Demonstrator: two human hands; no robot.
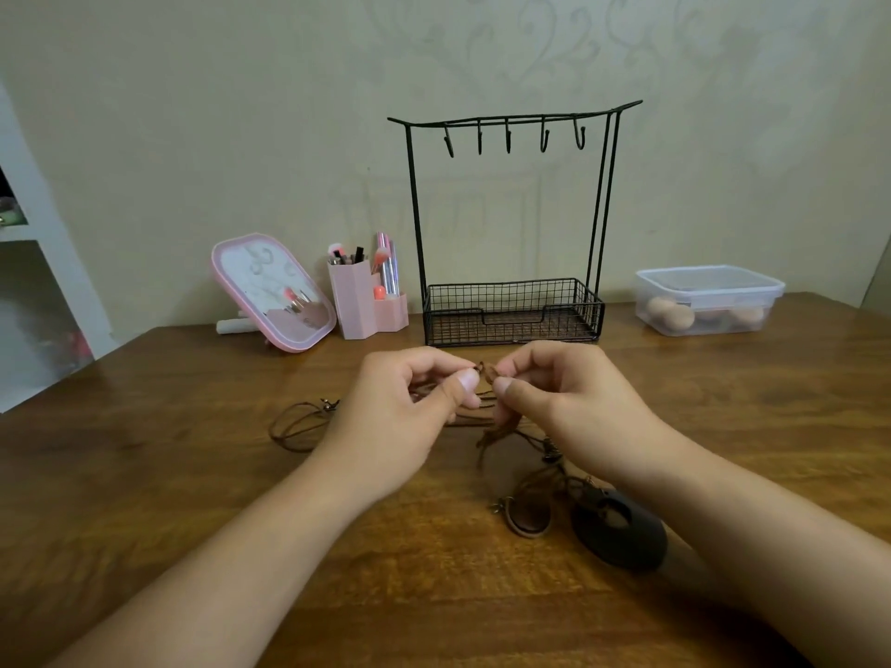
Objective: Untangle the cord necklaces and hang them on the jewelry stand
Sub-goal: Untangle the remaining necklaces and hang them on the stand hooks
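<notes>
A tangle of brown cord necklaces (pixel 486 373) is lifted above the wooden table (pixel 193 450) in front of me. My left hand (pixel 410 407) pinches the knot from the left, and my right hand (pixel 569 402) pinches it from the right, thumbs nearly touching. Loose cord loops (pixel 294 426) trail on the table to the left. A brown oval pendant (pixel 530 511) and a black oval pendant (pixel 622 532) lie under my right forearm. The black wire jewelry stand (pixel 511 219), with several bare hooks and a mesh basket, stands behind my hands.
A pink-framed mirror (pixel 272 291) and a pink holder with makeup brushes (pixel 366 301) stand left of the stand. A lidded clear plastic box (pixel 708 301) sits at the back right. A white shelf unit (pixel 29 262) borders the table's left side.
</notes>
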